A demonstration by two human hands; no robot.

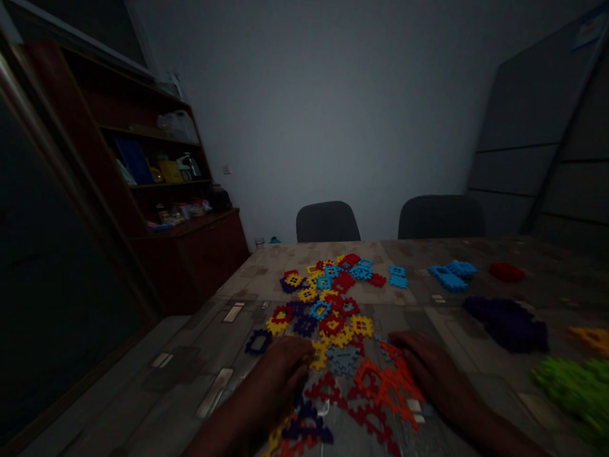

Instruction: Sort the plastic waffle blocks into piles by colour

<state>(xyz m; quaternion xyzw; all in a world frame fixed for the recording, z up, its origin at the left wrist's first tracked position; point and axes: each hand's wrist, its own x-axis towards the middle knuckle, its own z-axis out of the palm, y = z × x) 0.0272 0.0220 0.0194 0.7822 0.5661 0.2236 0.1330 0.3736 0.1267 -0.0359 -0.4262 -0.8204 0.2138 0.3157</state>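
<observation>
A loose heap of flat, square plastic interlocking pieces [333,311] in red, yellow, blue, purple and orange spreads over the patterned table [228,330]. My left hand [285,365] rests palm down on the near left side of the heap, fingers curled over yellow and purple pieces. My right hand [428,368] lies flat on the near right side, fingers stretched toward orange pieces [380,381]. Neither hand visibly lifts a piece. The room is dim.
Sorted piles lie to the right: blue [451,274], red [507,271], dark purple [509,322], orange-yellow [592,337], green [575,387]. Two dark chairs [328,222] stand behind the table. A wooden shelf unit [157,184] fills the left wall.
</observation>
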